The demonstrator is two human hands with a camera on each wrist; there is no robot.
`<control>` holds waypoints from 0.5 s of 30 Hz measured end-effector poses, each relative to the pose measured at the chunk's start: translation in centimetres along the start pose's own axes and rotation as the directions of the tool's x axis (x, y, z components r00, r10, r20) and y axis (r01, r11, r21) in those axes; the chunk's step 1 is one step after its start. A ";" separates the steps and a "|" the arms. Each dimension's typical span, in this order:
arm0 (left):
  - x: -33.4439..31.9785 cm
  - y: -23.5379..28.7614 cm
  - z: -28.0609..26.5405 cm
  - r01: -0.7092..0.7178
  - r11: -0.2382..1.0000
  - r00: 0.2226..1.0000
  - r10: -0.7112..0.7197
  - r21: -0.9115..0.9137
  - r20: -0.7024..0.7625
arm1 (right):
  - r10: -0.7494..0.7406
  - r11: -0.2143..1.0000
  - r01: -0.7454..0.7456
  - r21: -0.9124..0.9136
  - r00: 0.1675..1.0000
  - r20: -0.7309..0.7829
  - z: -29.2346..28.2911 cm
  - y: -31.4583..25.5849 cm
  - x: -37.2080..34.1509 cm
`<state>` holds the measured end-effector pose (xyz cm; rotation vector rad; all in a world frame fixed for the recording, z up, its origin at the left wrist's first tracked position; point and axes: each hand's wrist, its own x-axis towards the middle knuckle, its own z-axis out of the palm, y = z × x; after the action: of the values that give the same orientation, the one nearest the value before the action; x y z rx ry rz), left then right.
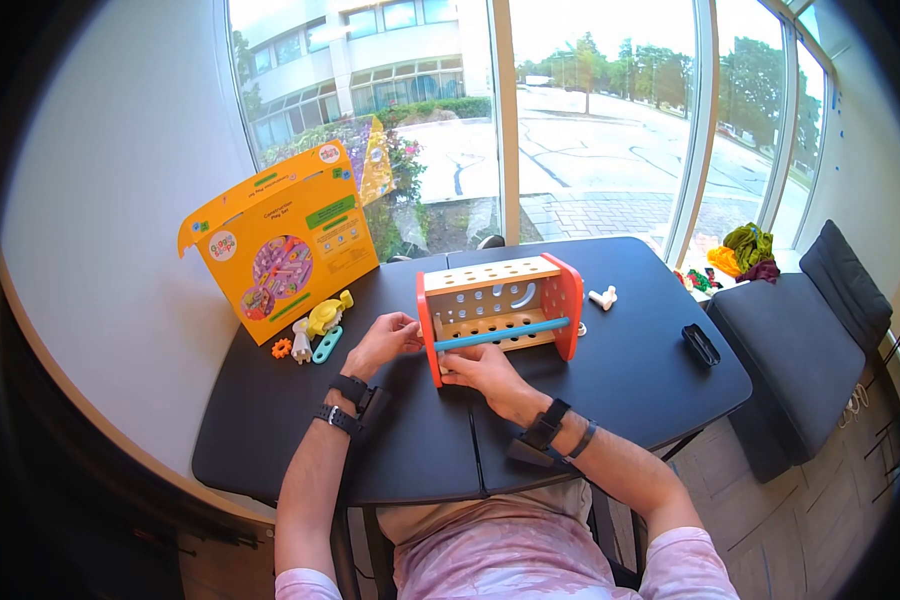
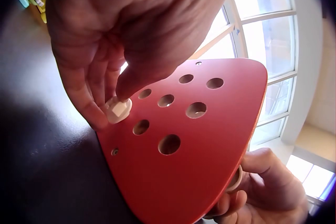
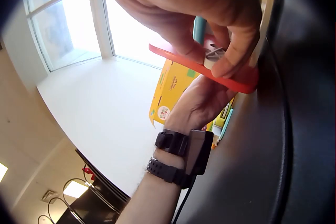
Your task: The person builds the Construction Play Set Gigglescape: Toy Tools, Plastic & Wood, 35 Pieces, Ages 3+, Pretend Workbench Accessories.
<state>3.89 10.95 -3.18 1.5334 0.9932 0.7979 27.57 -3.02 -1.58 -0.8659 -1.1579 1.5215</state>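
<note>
A toy toolbox with red end panels (image 1: 570,305), holed wooden boards and a blue bar (image 1: 505,333) stands on the black table. At the outer face of its left red panel (image 2: 210,148), my left hand (image 1: 383,343) pinches a cream bolt head (image 2: 118,109) between thumb and fingers. My right hand (image 1: 492,374) is on the inner side of that same panel, under the blue bar. Its thumb and fingers pinch a cream nut (image 3: 213,57) close against the red surface. The bolt's shank is hidden by the panel and fingers.
Behind my left hand lie a yellow toy piece (image 1: 326,315), a teal strip (image 1: 327,344), an orange gear (image 1: 281,348) and a white piece (image 1: 301,343). A yellow box (image 1: 300,235) stands behind. Rightward are a white bolt (image 1: 603,298) and a black case (image 1: 701,345).
</note>
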 end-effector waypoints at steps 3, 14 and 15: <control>0.1 -0.2 -0.1 0.001 1.000 1.000 -0.001 -0.002 0.003 | -0.006 1.000 0.005 0.007 1.000 0.008 0.0 0.3 0.2; -0.7 0.9 0.1 -0.023 0.999 0.999 0.024 0.021 -0.040 | -0.002 0.999 0.001 -0.049 0.999 -0.037 0.5 0.0 -0.1; -0.9 1.1 0.1 -0.030 0.999 0.998 0.031 0.029 -0.046 | 0.001 0.999 -0.003 -0.052 0.999 -0.037 0.6 -0.1 -0.2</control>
<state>3.84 10.01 -2.07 1.5635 1.0215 0.8475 27.06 -3.39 -1.28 -0.9266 -1.1745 1.4771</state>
